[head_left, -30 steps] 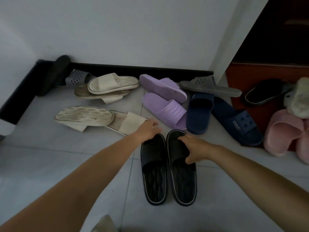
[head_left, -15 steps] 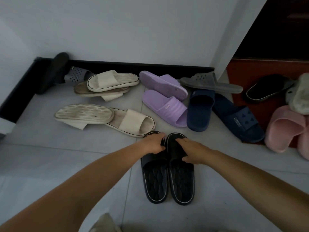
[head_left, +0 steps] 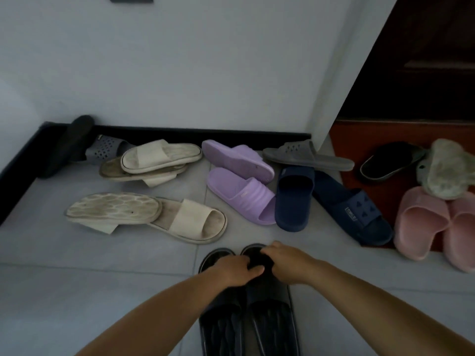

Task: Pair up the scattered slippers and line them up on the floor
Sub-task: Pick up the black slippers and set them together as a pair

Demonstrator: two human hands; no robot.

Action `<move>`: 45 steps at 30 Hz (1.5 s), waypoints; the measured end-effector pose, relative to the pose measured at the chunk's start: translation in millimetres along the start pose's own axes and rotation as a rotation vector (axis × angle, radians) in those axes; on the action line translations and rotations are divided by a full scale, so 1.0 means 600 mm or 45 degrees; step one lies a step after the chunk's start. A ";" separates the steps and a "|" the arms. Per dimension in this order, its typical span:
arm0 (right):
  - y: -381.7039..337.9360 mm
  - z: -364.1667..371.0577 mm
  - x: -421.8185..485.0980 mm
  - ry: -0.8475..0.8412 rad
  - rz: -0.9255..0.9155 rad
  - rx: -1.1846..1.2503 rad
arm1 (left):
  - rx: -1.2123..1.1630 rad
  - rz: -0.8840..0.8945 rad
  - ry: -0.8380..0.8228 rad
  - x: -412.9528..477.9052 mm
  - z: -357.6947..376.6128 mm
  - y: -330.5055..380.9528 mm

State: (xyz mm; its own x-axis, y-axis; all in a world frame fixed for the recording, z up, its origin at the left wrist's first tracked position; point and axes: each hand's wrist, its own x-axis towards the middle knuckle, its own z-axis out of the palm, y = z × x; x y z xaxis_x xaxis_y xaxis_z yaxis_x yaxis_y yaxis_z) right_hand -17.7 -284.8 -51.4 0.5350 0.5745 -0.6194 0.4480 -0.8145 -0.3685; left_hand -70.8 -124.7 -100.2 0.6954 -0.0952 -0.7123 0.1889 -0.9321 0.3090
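Observation:
Two black slippers lie side by side on the floor tiles right below me, the left black slipper [head_left: 221, 327] and the right black slipper [head_left: 272, 322] touching along their length. My left hand [head_left: 232, 269] grips the strap of the left one. My right hand [head_left: 288, 263] grips the strap of the right one. Beyond them lie scattered cream slippers [head_left: 190, 222], purple slippers [head_left: 241, 199], navy slippers [head_left: 294, 199] and pink slippers [head_left: 421, 222].
A black skirting [head_left: 180, 132] runs along the white wall. A grey slipper [head_left: 305, 156] and another grey perforated one [head_left: 108, 147] lie by it. On the red doormat [head_left: 359, 140] sit a black slipper [head_left: 388, 160] and a worn pale slipper [head_left: 447, 170].
Both hands have drawn the black pair back toward me, away from the pile, and closed on the straps. The left hand moved from the cream slipper's side onto the left black slipper.

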 end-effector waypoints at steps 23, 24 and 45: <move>-0.524 0.113 0.146 -0.218 -0.871 -0.224 | -1.175 -1.255 0.575 -0.412 0.024 -0.527; -0.548 0.127 0.149 -0.238 -0.852 -0.200 | -1.357 -1.331 0.733 -0.429 0.042 -0.548; -0.709 0.195 0.205 -0.132 -0.693 0.071 | -1.570 -1.080 1.529 -0.532 0.145 -0.685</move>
State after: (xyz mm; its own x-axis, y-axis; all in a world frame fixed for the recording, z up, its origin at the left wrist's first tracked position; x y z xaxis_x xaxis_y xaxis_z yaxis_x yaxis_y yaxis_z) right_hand -226.3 122.8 -51.7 0.1627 0.9048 -0.3935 0.6000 -0.4073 -0.6886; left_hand -430.8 258.4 -54.6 0.1117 0.9422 -0.3159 0.6250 0.1806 0.7595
